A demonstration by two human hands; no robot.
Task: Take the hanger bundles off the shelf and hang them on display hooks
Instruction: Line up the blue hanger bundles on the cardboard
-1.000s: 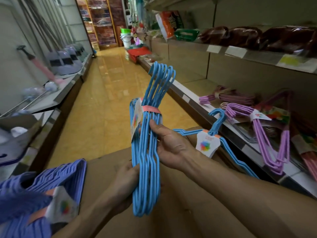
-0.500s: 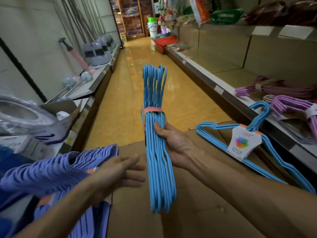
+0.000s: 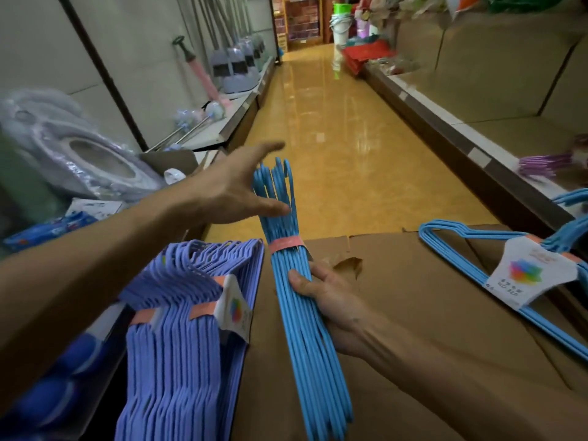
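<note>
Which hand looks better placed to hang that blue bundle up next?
Probably the right hand: it already grips the blue bundle mid-length. The left hand is open, only near the hook ends, free to guide them.

My right hand [image 3: 331, 297] is low in the middle of the view, palm turned to the left; its fingers [image 3: 300, 281] are curled round a bundle of blue hangers [image 3: 305, 313], with the thumb on the near side; the right forearm comes in from the lower right corner, bare, with the wrist a little bent. My left hand [image 3: 229, 189] is higher and further forward; it holds nothing; the fingers are straight and spread, the thumb pointing to the right, close to the hook end of the same bundle; the left forearm, also bare, crosses from the left edge.
</note>
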